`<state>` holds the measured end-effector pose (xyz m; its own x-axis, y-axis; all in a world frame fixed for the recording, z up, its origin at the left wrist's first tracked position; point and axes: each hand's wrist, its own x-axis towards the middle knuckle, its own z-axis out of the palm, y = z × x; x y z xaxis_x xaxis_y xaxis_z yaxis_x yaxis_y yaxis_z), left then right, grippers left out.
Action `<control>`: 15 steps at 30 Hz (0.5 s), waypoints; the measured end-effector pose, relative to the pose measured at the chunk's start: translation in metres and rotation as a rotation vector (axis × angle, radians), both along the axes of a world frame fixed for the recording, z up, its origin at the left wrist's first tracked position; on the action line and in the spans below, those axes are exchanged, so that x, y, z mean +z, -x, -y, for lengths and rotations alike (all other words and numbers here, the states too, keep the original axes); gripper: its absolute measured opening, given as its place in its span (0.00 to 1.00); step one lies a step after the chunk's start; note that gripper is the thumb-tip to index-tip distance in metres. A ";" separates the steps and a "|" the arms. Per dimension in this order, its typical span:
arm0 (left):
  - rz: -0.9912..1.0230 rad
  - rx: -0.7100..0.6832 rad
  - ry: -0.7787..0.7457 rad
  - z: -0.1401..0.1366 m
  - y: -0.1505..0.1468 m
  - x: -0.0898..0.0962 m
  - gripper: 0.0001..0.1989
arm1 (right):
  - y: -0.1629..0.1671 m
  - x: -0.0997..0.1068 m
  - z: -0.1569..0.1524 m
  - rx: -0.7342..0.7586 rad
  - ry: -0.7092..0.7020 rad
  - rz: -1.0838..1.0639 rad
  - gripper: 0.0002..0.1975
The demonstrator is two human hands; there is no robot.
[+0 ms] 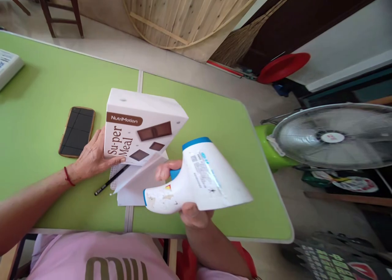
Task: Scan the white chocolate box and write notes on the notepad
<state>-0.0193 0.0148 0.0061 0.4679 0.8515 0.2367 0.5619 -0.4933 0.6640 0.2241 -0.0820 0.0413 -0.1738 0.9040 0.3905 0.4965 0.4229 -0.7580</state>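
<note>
Though near table edge (159, 233), right hand (193, 215) around white device (206, 178); left hand (92, 155) around box (143, 126)

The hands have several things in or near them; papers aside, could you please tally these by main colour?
White: 2 (rectangular printed box, blue-trimmed pistol-shaped plastic device)
Black: 2 (brown-cased rectangular phone, slim writing tool)
Total: 4

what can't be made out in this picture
All in the head view:
Left hand: fingertips, hidden behind the white box.
Right hand: part of the palm and fingers, hidden by the white-and-blue device.
Label on the device: fine print, too small and blurred.
Black pencil: far end, covered by the box.
White object: cut off by the left edge.
</note>
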 end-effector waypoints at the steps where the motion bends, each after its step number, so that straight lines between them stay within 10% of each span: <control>1: -0.016 -0.009 0.000 0.000 0.000 -0.002 0.38 | 0.003 0.001 -0.002 -0.014 -0.056 -0.054 0.30; 8: -0.002 -0.053 0.051 -0.001 0.000 0.002 0.33 | 0.007 0.001 -0.029 -0.421 -0.388 -0.082 0.28; 15: 0.033 -0.026 0.082 0.000 -0.003 0.011 0.31 | -0.018 0.011 -0.025 0.050 0.257 -0.090 0.13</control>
<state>-0.0164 0.0149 0.0167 0.4828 0.8565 0.1825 0.5268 -0.4505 0.7208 0.2425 -0.0573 0.0522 -0.1956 0.9666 0.1654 0.4059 0.2333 -0.8836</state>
